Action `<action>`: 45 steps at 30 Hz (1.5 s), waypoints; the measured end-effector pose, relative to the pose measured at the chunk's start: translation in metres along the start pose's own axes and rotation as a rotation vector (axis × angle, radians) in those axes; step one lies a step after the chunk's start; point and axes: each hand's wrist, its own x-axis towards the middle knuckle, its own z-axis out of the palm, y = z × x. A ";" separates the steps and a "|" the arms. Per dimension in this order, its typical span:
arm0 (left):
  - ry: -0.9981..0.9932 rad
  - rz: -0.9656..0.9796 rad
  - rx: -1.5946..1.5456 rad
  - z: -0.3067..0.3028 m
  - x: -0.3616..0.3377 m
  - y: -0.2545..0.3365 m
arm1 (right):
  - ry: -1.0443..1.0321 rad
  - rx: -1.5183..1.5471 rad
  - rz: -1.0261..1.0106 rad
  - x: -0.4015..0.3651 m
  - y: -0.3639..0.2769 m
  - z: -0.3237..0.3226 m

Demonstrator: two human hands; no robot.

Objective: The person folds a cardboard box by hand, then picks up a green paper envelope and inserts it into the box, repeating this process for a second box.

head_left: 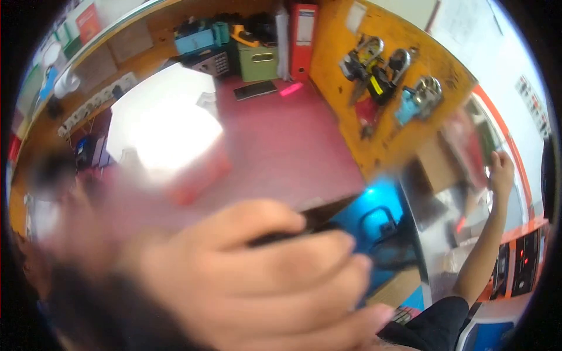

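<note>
My left hand (281, 281) fills the lower middle of the head view, very near the camera and blurred. Its fingers are curled, with a dark gap under the top one; whether anything is inside is hidden. A black band or cuff (111, 304) wraps the wrist. At the far right, my right arm reaches up out of a dark sleeve (445, 322). The fingers of my right hand (501, 171) are bent beside a blurred red and green item (468, 137); what they grip cannot be made out.
A reddish tabletop (281, 134) carries a bright white panel (158, 117), a dark phone-like slab (255, 90), a green box (258, 62) and a red binder (303, 41). Tools hang on a yellow board (333, 58). A blue bin-like object (380, 202) stands right of the table.
</note>
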 end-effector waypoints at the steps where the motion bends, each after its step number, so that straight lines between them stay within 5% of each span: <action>1: -0.033 -0.008 0.016 -0.007 0.001 -0.001 | 0.072 -0.011 0.015 0.009 0.010 -0.007; 5: -0.116 -0.009 0.141 -0.002 0.013 -0.006 | 0.371 0.064 -0.043 0.028 0.014 -0.044; 9: -0.150 0.006 0.289 0.016 0.024 -0.012 | 0.652 0.178 -0.145 0.003 -0.081 -0.065; 11: -0.098 0.044 0.374 0.026 0.034 -0.015 | 0.805 0.152 -0.652 0.009 -0.113 -0.065; 13: -0.012 0.076 0.490 0.037 0.043 -0.021 | 0.841 0.022 -0.748 0.002 -0.172 -0.060; 15: 0.188 0.125 0.675 0.048 0.052 -0.028 | 0.860 -0.193 -1.092 0.016 -0.230 -0.041; 19: 0.764 0.169 1.106 0.064 0.069 -0.049 | 0.353 0.315 -1.136 -0.039 -0.315 -0.025; 22: 0.817 0.070 1.206 0.051 0.056 -0.075 | 0.132 0.268 -1.351 -0.090 -0.366 -0.037; 25: 0.270 -0.178 0.956 0.022 0.011 -0.073 | 0.026 0.184 -1.463 -0.122 -0.377 -0.036; 27: -0.091 -0.362 0.649 0.016 -0.009 -0.063 | -0.180 0.444 -1.433 -0.120 -0.374 -0.036; 32: 0.121 -0.431 0.053 0.044 -0.041 -0.050 | -0.406 0.997 -1.046 -0.125 -0.361 -0.015; 34: 0.078 -0.487 -0.151 0.043 -0.048 -0.045 | -0.439 0.931 -0.873 -0.130 -0.352 -0.007; 37: 0.147 -0.519 -0.537 0.066 -0.056 -0.041 | -0.240 0.993 -1.113 -0.131 -0.337 0.023; 40: -0.019 -0.622 -0.946 0.077 -0.067 -0.044 | -0.127 1.198 -1.034 -0.143 -0.336 0.041; 45: 0.227 -0.804 -1.236 0.116 -0.079 -0.033 | -0.434 1.517 -0.722 -0.168 -0.347 0.049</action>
